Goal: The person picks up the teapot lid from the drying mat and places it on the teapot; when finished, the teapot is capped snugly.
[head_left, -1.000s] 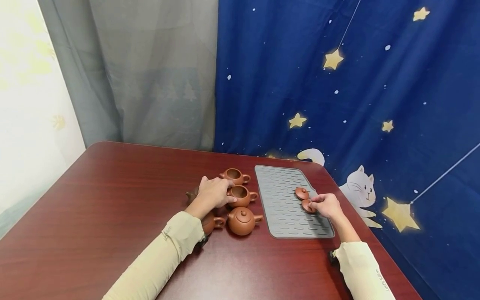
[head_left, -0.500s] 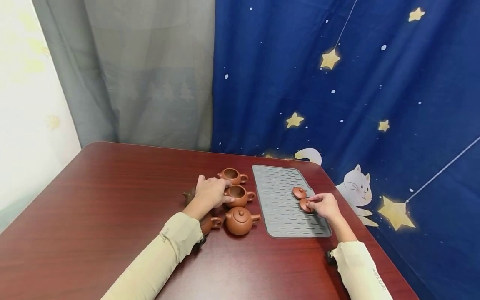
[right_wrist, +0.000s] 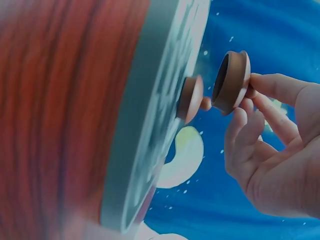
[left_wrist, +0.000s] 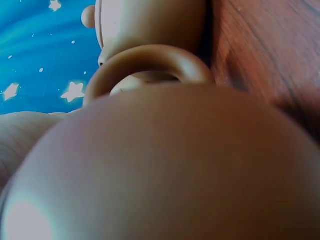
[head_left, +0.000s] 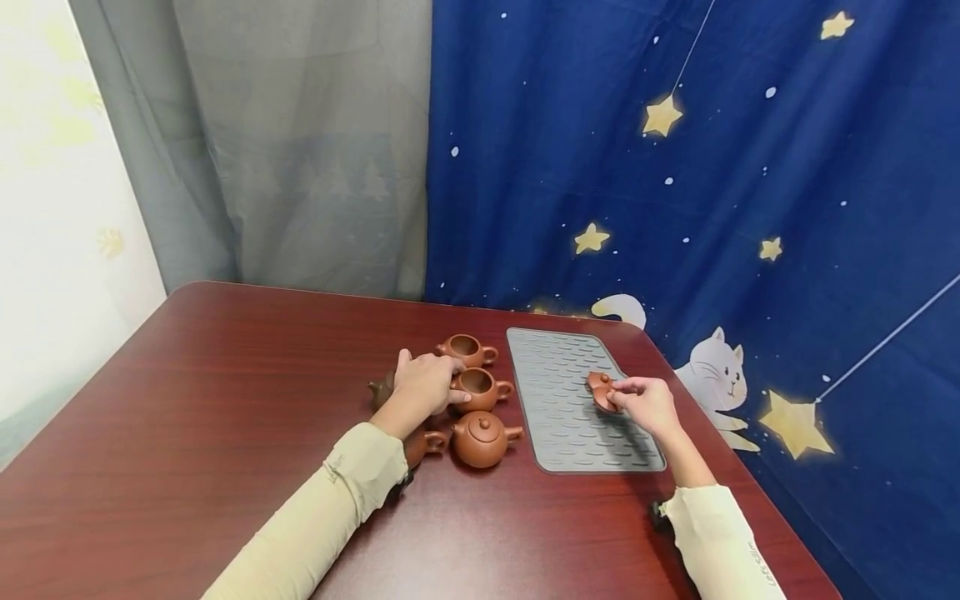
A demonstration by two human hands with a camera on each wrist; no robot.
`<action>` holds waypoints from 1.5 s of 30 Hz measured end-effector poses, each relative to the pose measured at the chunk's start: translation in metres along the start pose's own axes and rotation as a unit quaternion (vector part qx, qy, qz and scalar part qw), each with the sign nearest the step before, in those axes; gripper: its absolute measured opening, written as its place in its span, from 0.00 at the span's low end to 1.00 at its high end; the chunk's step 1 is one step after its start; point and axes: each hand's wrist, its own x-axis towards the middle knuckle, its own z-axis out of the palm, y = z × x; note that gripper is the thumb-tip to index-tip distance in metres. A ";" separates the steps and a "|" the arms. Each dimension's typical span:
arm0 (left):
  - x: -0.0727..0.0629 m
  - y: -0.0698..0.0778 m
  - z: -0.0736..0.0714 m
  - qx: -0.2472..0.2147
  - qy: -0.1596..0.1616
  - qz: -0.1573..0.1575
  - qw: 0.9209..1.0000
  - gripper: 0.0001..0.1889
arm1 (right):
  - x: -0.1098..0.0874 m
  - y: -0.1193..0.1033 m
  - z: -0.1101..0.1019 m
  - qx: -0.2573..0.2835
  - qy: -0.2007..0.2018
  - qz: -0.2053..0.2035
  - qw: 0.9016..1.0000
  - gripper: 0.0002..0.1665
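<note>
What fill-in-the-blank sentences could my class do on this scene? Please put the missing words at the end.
1. The right hand holds a lid by its small round ______.
2. A second lid lies on the mat, whose colour is ______.
3. The left hand touches a teapot whose lid is ______ (on or off).

Missing words: knob; grey; off.

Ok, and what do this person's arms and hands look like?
The left sleeve and right sleeve are pale cream, the right bearing small lettering. A small black piece shows at each cuff. The left hand and right hand wear no gloves.
</note>
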 end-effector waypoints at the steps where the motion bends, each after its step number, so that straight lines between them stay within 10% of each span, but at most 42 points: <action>1: 0.000 0.000 0.000 -0.001 0.000 0.001 1.000 0.27 | -0.001 -0.003 0.000 0.003 0.002 -0.002 1.000 0.12; 45: -0.001 0.001 -0.001 -0.007 0.002 -0.002 1.000 0.27 | -0.007 -0.109 0.066 0.108 -0.111 -0.061 0.986 0.08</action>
